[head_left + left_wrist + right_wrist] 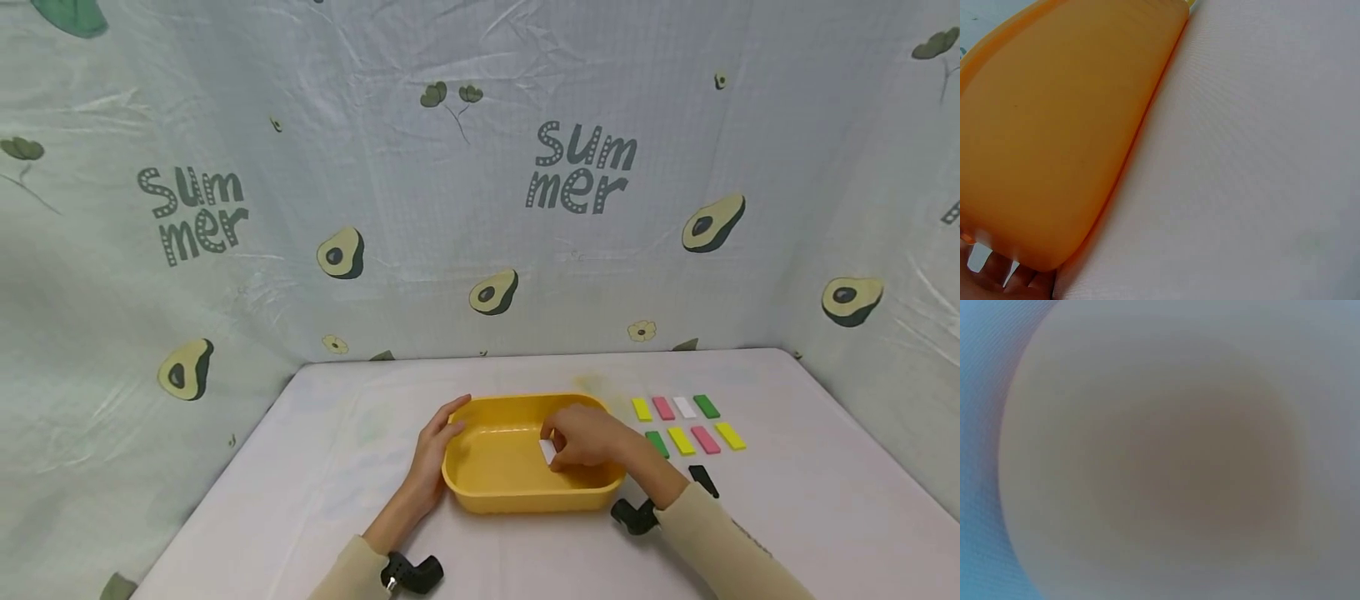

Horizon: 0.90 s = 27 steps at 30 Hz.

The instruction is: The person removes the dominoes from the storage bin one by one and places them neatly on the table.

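A yellow plastic basin [491, 458] stands on the table before me. My left hand [433, 454] holds it by the left side, thumb over the rim and fingers along the outer wall. In the left wrist view, the basin's outer wall [1066, 131] fills the upper left and the fingers [1019, 278] touch it at the bottom corner. Reaching over the right rim, my right hand [588, 435] pinches a small white rectangular block [547, 451] inside the basin, partly hidden by the fingers. The right wrist view is a close blur with no hand discernible.
Right of the basin, small flat blocks lie in two rows: yellow [641, 409], pink [663, 407], white [684, 407] and green [707, 406] at the back, with several more green, yellow and pink in front. A patterned curtain [420, 192] hangs behind the table [315, 483].
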Motion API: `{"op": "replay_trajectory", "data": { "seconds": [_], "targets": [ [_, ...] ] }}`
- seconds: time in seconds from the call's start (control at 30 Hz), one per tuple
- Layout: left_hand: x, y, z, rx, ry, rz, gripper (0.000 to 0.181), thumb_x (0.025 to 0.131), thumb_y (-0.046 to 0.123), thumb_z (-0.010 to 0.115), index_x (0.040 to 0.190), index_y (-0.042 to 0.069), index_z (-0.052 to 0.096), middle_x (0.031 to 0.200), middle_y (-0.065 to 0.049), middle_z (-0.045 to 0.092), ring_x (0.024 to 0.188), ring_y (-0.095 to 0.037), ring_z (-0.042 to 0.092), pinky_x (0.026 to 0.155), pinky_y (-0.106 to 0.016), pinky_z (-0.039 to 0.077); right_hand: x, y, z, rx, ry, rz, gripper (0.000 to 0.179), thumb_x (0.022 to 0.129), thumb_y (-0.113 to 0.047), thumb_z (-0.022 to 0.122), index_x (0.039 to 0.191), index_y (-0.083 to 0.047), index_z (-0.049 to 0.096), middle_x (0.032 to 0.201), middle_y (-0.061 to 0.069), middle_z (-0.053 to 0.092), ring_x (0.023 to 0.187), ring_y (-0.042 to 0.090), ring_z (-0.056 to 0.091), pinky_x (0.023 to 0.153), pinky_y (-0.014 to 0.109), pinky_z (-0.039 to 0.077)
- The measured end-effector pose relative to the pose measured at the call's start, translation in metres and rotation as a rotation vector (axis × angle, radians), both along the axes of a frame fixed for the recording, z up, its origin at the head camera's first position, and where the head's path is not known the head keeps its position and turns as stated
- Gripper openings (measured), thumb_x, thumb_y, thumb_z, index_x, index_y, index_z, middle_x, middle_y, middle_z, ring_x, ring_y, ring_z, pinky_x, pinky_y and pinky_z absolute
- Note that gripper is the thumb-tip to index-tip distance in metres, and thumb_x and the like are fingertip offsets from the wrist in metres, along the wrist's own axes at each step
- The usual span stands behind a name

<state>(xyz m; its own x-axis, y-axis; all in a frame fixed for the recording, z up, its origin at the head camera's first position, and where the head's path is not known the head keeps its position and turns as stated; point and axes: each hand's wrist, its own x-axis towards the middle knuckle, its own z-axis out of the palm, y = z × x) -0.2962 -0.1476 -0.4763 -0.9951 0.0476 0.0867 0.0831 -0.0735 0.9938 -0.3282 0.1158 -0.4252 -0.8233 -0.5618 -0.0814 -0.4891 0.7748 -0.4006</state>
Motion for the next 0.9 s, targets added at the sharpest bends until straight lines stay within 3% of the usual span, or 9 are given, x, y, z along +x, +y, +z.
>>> {"op": "replay_trajectory", "data": {
  "seconds": [0.3, 0.6, 0.9],
  "targets": [
    [-0.0006, 0.0011, -0.0011, -0.005, 0.007, 0.003, 0.047, 0.106, 0.016, 0.045, 0.153, 0.010, 0.049, 0.165, -0.010, 0.040, 0.152, -0.030, 0.036, 0.128, -0.051, 0.027, -0.0015, 0.0024, -0.0014, 0.002, 0.031, 0.005, 0.027, 0.082, -0.024, 0.088, 0.102, -0.014, 0.073, 0.077, -0.006, 0.059, 0.074, 0.013, 0.053, 0.069, 0.026, 0.045],
    [0.0028, 0.0013, -0.0011, -0.012, 0.005, 0.000, 0.049, 0.112, 0.032, 0.041, 0.155, 0.010, 0.047, 0.163, -0.009, 0.043, 0.148, -0.029, 0.043, 0.125, -0.047, 0.033, -0.0005, 0.0024, -0.0013, -0.006, 0.084, 0.059, 0.029, 0.081, -0.021, 0.088, 0.104, -0.009, 0.077, 0.089, -0.004, 0.062, 0.086, 0.014, 0.053, 0.085, 0.035, 0.052],
    [0.0025, 0.0004, -0.0027, -0.033, 0.017, -0.002, 0.050, 0.113, 0.037, 0.037, 0.155, 0.012, 0.048, 0.162, -0.009, 0.044, 0.147, -0.029, 0.044, 0.125, -0.048, 0.034, -0.0004, 0.0033, 0.0002, -0.017, 0.085, 0.060, 0.034, 0.080, -0.019, 0.088, 0.110, -0.009, 0.075, 0.098, -0.002, 0.066, 0.089, 0.015, 0.053, 0.089, 0.037, 0.054]
  ]
}}
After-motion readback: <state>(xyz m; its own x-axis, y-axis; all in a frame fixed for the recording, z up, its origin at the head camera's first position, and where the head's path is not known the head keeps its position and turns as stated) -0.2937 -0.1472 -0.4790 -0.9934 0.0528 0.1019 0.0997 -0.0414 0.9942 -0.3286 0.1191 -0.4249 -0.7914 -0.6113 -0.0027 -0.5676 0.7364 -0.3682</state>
